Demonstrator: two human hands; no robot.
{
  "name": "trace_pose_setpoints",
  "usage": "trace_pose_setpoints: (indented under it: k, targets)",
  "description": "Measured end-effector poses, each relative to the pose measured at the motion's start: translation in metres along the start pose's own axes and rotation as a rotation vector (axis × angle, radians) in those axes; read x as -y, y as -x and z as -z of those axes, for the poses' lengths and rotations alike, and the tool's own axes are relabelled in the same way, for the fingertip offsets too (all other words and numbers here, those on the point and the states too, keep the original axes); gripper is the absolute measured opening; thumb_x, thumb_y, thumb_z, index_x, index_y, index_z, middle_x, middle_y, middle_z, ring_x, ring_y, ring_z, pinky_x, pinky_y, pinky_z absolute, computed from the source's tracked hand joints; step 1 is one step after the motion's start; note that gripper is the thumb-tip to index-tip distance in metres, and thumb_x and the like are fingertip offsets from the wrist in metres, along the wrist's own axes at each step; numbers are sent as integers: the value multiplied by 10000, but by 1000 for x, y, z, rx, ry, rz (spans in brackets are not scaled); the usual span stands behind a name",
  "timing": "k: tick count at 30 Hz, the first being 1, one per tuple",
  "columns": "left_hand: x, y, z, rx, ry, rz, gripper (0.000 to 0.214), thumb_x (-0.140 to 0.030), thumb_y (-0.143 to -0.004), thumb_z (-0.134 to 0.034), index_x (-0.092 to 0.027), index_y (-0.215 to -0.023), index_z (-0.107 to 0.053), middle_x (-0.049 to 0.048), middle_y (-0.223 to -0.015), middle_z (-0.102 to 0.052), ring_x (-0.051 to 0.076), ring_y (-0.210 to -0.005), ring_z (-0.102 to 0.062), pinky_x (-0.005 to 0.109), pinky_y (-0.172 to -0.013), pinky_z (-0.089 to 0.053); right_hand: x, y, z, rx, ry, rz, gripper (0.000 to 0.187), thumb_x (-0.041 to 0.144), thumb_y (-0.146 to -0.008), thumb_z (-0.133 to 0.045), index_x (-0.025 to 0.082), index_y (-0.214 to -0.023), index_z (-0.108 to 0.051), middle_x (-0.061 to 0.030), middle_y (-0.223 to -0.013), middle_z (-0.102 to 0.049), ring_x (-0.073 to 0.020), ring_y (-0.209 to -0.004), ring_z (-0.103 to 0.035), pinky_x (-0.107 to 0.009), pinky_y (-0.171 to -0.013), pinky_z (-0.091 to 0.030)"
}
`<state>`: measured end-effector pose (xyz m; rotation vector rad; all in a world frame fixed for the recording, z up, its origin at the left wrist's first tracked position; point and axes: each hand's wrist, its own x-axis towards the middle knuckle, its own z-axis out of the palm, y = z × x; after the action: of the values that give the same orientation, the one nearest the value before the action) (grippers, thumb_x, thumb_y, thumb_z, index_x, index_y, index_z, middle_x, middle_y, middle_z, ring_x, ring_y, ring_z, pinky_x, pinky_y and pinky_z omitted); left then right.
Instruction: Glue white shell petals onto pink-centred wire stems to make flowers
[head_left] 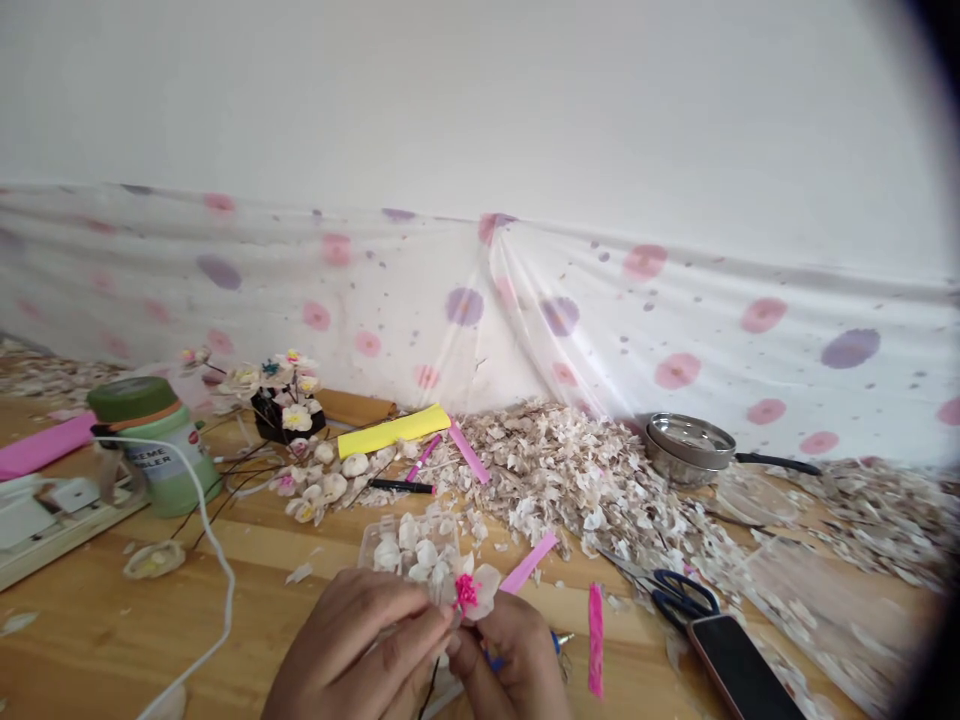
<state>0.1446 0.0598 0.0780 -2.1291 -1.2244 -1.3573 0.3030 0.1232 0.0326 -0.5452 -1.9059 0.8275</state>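
Both my hands meet low in the middle of the view over a wooden floor [112, 630]. My left hand [360, 650] and my right hand [517, 660] are closed, fingertips pinched together on a small handmade flower [472, 592] with pale shell-like petals and a bright pink centre. A thin dark wire hangs down from between the hands. Just beyond the flower sits a clear plastic tray [409, 545] holding several white petal pieces.
A big heap of pale flakes [577, 470] lies ahead. Blue-handled scissors [679, 595], a phone [739, 670], pink strips [596, 640], a metal pan [686, 445], a green jar [161, 445], a white cable [214, 560], finished flowers [289, 395] and yellow paper [394, 430] surround me.
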Motion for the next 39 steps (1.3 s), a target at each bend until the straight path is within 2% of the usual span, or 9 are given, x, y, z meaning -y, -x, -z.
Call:
trace_pose_setpoints:
  k: [5,10,13,16,21,26,30,33,39]
  targets:
    - [2,3,2,43,-41,28,252,-69,-869,-543,-211,-1044,-657,39,-869,-689,159,-795,-628,255,-700,-523,-7,8,-1,15,-31,-66,189,346,-888,-606,219,-872,-744,-34,-675,-660,-184,-629,-598,-277,-611,-517]
    - [-2,1,2,53,-137,44,137,-193,-887,-579,-213,-997,-658,35,-856,-688,163,-778,-640,261,-706,-532,-7,11,-2,8,-95,-126,187,351,-865,-643,223,-953,-746,-49,-729,-698,-194,-649,-620,-293,-636,-531]
    - [-5,-1,2,20,-164,73,180,-138,-885,-533,-215,-985,-662,41,-861,-693,164,-786,-646,265,-711,-530,-4,9,-3,-24,-99,-99,222,374,-873,-624,215,-958,-753,-61,-770,-717,-190,-653,-621,-285,-627,-532]
    - [-7,-3,1,-9,-165,77,214,-102,-860,-522,-204,-980,-668,53,-885,-706,172,-815,-653,275,-733,-528,4,3,-3,2,-113,-103,255,382,-900,-582,202,-894,-762,-46,-702,-699,-177,-625,-609,-263,-596,-518]
    - [-8,-8,0,0,-138,93,194,-119,-849,-544,-175,-984,-672,65,-899,-723,182,-821,-657,293,-746,-531,6,2,-2,89,-196,-187,284,413,-903,-578,192,-902,-756,-56,-720,-698,-180,-635,-605,-278,-605,-521]
    - [-10,-7,-1,-29,-162,104,213,-79,-836,-543,-166,-969,-683,71,-881,-743,190,-809,-675,317,-764,-540,4,5,-1,59,-252,-288,288,469,-857,-622,213,-896,-749,-52,-721,-680,-204,-689,-617,-296,-629,-527]
    - [-10,-3,-5,-13,-169,143,218,-105,-857,-527,-171,-998,-679,72,-911,-759,201,-805,-694,333,-749,-562,18,-4,-3,99,-329,-310,306,449,-856,-624,183,-735,-713,-5,-599,-577,-136,-561,-501,-228,-522,-439]
    - [-9,-3,-6,-28,-185,159,237,-106,-875,-486,-172,-1003,-674,70,-917,-765,199,-775,-708,329,-708,-582,22,-7,-4,128,-389,-325,342,430,-867,-616,172,-646,-649,27,-548,-487,-106,-531,-428,-205,-502,-380]
    - [-7,-8,-8,-115,-89,166,233,-65,-879,-471,-173,-944,-667,72,-952,-762,159,-851,-722,243,-738,-581,5,5,0,150,-361,-420,265,429,-852,-644,183,-760,-680,3,-610,-569,-130,-562,-514,-220,-533,-443]
